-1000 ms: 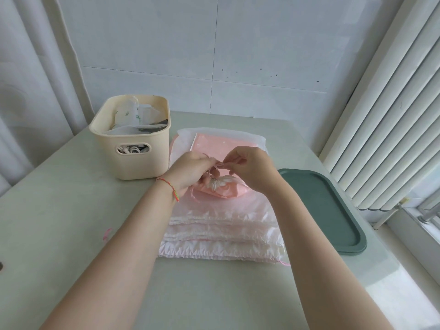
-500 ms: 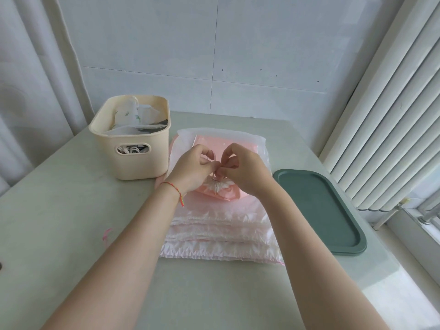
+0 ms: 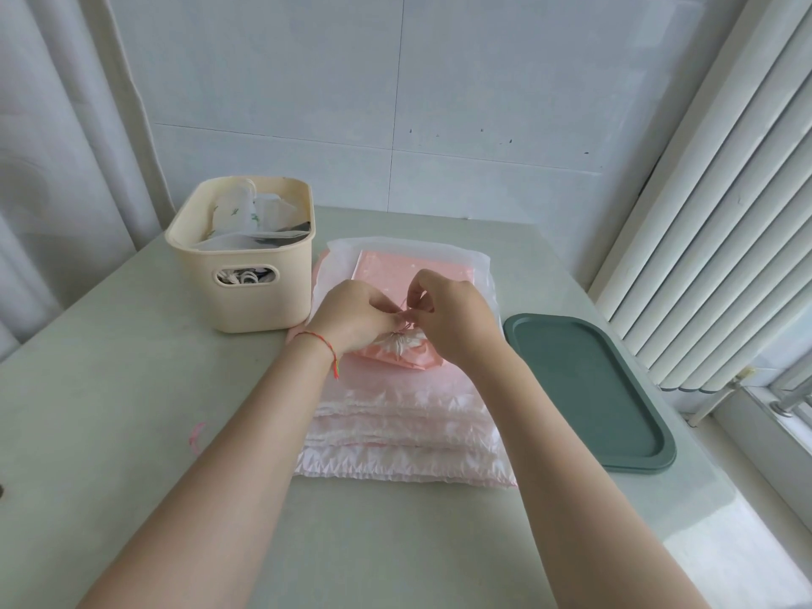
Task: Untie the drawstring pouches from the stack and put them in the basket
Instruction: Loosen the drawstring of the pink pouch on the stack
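On the table (image 3: 110,389) before you the stack (image 3: 404,428) is mostly untouched, while the basket (image 3: 246,296) at its left holds some items; your left hand (image 3: 351,320) and right hand (image 3: 452,318) both pinch the top pouch's (image 3: 404,356) drawstring (image 3: 406,314), knot apparently not yet undone.

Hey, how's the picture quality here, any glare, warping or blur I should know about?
Head view: daylight from the window side at the right puts a pale glare patch on the table near the lower right; wide-angle distortion bows the curtain folds and blinds at the edges; the left hand and right hand are fairly sharp, but the thin drawstring between their fingertips is barely resolved.
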Motion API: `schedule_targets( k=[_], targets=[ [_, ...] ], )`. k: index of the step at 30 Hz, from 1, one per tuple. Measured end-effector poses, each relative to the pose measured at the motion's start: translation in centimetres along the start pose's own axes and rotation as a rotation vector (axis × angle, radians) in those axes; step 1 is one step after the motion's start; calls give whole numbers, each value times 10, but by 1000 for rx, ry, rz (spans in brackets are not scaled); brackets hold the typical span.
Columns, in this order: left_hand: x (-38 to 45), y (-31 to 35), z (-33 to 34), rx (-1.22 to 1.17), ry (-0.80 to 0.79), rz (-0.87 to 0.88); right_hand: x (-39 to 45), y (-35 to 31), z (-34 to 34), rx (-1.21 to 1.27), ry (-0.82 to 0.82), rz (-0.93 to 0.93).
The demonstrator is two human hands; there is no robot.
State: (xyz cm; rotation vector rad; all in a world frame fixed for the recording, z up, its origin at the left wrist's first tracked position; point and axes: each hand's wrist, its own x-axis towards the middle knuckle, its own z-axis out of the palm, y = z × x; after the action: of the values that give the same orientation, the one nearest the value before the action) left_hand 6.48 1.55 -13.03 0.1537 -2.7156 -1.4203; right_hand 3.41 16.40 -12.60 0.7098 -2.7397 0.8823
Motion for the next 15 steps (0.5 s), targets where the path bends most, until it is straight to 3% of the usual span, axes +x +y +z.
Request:
schedule_targets(
  k=[7, 12, 15],
  targets=[
    [1, 2, 2, 145, 108, 40, 3, 3, 3, -64, 6, -23],
    [-2, 7, 4, 189, 95, 89, 3, 0, 2, -225, -52, -63],
    [-4, 9, 6, 245, 82, 126, 1, 0, 0, -193, -77, -62]
  ],
)
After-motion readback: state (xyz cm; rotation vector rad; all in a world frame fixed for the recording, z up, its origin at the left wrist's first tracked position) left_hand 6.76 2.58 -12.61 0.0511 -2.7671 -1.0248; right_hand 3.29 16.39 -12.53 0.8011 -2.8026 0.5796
